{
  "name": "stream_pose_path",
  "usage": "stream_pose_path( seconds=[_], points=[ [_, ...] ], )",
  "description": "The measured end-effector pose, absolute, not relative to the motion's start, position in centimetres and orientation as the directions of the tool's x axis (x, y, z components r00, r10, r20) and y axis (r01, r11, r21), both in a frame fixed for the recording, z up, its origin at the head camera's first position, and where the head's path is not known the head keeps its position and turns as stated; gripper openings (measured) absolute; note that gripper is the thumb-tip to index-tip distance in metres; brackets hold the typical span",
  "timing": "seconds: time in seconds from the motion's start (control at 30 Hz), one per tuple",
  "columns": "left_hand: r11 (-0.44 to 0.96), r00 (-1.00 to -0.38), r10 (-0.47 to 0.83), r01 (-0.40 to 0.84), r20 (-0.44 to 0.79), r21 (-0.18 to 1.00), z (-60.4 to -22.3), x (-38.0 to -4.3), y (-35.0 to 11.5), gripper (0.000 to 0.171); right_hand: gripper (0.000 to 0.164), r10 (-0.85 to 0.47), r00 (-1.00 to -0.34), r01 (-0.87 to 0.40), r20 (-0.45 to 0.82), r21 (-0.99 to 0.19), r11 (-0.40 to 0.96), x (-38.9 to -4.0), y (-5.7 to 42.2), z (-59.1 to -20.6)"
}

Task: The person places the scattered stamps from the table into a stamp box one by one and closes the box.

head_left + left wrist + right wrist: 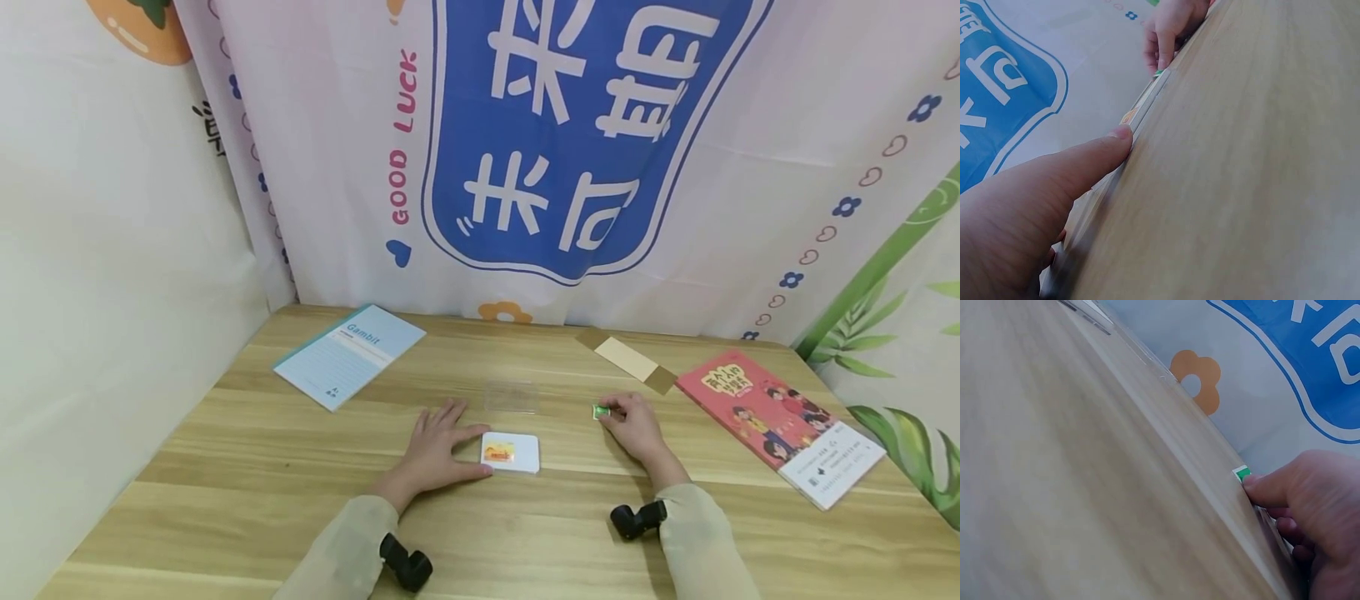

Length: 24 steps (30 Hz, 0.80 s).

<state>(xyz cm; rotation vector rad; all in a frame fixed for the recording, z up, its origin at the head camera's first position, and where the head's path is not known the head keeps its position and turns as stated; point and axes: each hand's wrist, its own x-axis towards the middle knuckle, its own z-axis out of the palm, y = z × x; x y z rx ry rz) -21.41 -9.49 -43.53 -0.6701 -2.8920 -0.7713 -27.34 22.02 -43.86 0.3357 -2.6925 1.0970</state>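
Note:
A flat white rectangular case (528,454) lies on the table, with a small yellow-orange picture piece (498,451) on its left part. My left hand (435,454) is at its left end, thumb and index finger pinching it across its near and far edges while the other fingers spread out. In the left wrist view the thumb tip (1121,132) touches the case's edge. To the right of the case, my right hand (633,425) pinches a small green piece with a white border (599,412) between thumb and fingers, low over the table; in the right wrist view this piece (1242,473) is partly covered.
A clear plastic rectangle (512,397) lies just behind the case. A light blue notebook (350,354) is at the back left. At the right are a brown-and-cream strip (627,358) and a red book (780,421). Printed curtains (337,167) stand behind the table.

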Motion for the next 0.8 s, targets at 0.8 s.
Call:
stream_pose_path(
  seconds=[0.8],
  points=[
    [0.775, -0.9, 0.399, 0.434, 0.177, 0.458, -43.51, -21.35, -9.58, 0.064, 0.022, -0.151, -0.954, -0.292, 0.258, -0.698, 0.653, -26.89, 21.85, -43.57]
  ],
)
